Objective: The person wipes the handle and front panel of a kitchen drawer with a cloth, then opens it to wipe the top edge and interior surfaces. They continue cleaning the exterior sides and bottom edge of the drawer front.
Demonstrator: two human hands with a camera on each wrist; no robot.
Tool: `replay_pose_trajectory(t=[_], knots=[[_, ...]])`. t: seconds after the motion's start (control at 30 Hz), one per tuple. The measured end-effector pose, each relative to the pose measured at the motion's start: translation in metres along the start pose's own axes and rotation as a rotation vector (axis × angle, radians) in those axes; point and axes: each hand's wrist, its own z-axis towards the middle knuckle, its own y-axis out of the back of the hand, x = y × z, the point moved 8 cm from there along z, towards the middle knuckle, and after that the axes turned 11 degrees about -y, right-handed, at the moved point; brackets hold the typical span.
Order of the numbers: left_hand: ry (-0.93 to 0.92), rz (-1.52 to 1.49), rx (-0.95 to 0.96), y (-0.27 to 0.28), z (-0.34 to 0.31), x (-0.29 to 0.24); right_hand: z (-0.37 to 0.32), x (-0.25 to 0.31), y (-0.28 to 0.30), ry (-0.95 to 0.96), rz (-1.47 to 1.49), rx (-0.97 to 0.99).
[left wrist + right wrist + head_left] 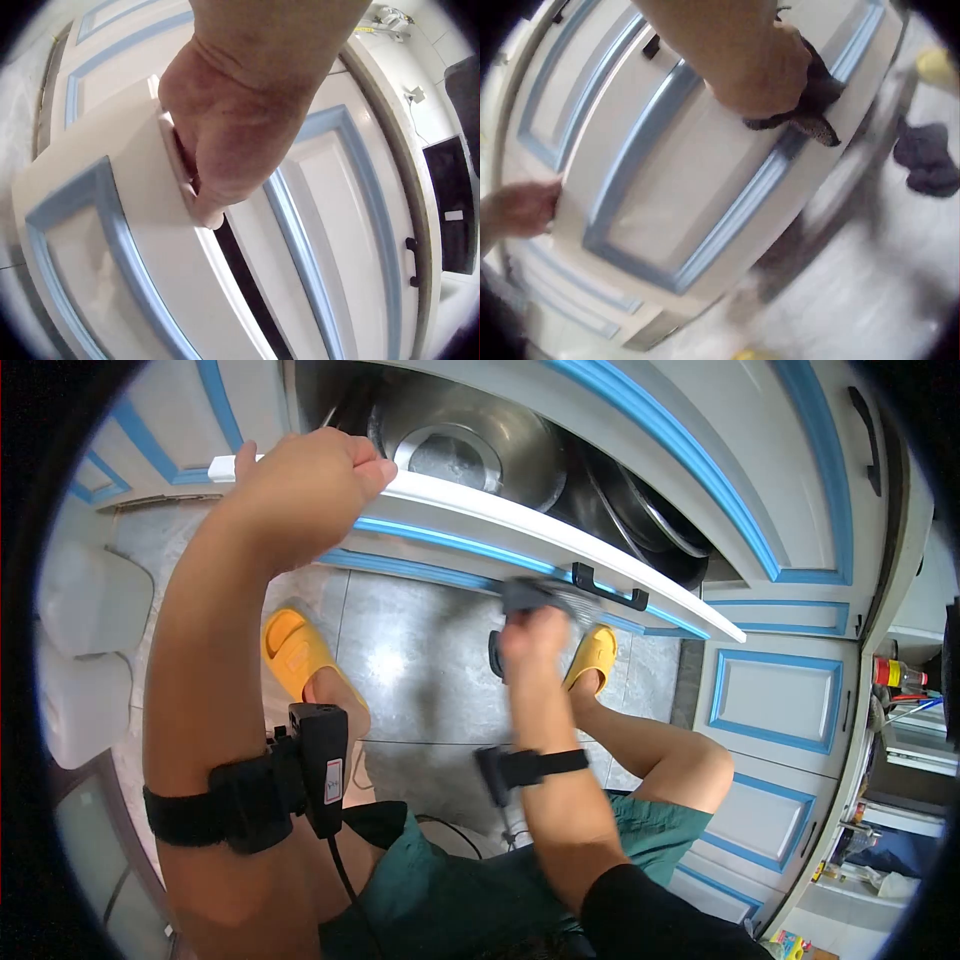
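A white drawer front (450, 502) with blue trim is pulled out, seen from above in the head view. At one end of it, my left hand (310, 485) grips the top edge, with fingertips curled over the rim in the left wrist view. My right hand (535, 640) holds a dark grey cloth (821, 94) against the outer face of the drawer front, near the lower blue trim in the right wrist view. Both the hand and the cloth are blurred in the head view. A black handle (610, 586) sits on the drawer front close by the cloth.
Inside the drawer lie a steel basin (525, 440) and several pans (650, 510). White cabinets (775, 700) with blue trim line the right side. Yellow slippers (300, 655) are on the tiled floor below. A dark lump (928, 159) lies on the floor in the right wrist view.
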Motion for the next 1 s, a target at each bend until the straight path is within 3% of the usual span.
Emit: replay_pose_trajectory(t=[0.03, 0.07, 0.1, 0.13, 0.17, 0.3, 0.43, 0.47, 0.5, 0.57, 0.6, 0.67, 0.7, 0.77, 0.83, 0.9, 0.97, 1.0], knots=[[-0.023, 0.010, -0.022, 0.000, 0.000, -0.001, -0.002, -0.034, -0.022, 0.014, -0.086, 0.136], [-0.045, 0.018, -0.043, -0.001, -0.001, -0.001, -0.045, -0.062, -0.049, -0.070, -0.090, 0.018], [-0.068, 0.026, -0.063, -0.001, -0.002, -0.001, -0.046, -0.104, -0.062, -0.050, -0.110, 0.044], [-0.062, 0.029, -0.059, -0.002, -0.001, 0.001, -0.042, -0.160, -0.068, -0.196, -0.119, 0.042], [-0.056, 0.032, -0.056, -0.003, 0.000, 0.003, -0.057, -0.181, -0.086, -0.241, -0.052, 0.089], [-0.027, 0.014, -0.017, -0.004, 0.004, 0.008, -0.097, -0.180, -0.128, -0.327, -0.030, 0.212], [0.005, 0.050, 0.014, -0.003, 0.004, 0.006, -0.057, -0.094, -0.076, -0.145, -0.250, 0.192], [0.013, 0.031, -0.014, -0.002, 0.001, 0.006, -0.046, -0.055, -0.045, -0.079, -0.358, 0.072], [0.017, 0.010, -0.041, -0.002, 0.000, 0.004, -0.027, -0.014, -0.024, 0.033, -0.362, 0.149], [0.041, -0.018, -0.022, -0.004, 0.000, 0.008, 0.014, 0.055, 0.031, 0.107, -0.309, 0.075], [0.049, -0.033, -0.011, -0.005, 0.001, 0.008, 0.009, 0.086, 0.037, 0.073, -0.178, 0.027], [0.090, -0.017, 0.103, -0.005, 0.003, 0.005, 0.029, 0.126, 0.060, 0.216, -0.176, -0.076], [0.103, -0.010, 0.162, -0.005, 0.005, 0.002, 0.058, 0.119, 0.077, 0.231, -0.101, -0.017], [0.133, -0.046, 0.148, -0.005, 0.003, -0.001, 0.022, 0.079, 0.054, 0.146, -0.245, -0.157], [0.126, -0.068, 0.096, -0.005, 0.001, 0.002, 0.029, 0.003, 0.041, 0.232, -0.254, -0.047], [0.075, -0.092, 0.015, -0.009, 0.000, 0.009, 0.005, -0.071, -0.010, 0.407, -0.679, 0.000], [0.061, -0.069, 0.031, -0.010, 0.002, 0.004, -0.023, -0.086, -0.049, 0.224, -0.304, 0.052], [0.062, -0.053, 0.026, -0.006, 0.002, 0.004, -0.041, -0.079, -0.056, 0.078, -0.264, 0.053]])
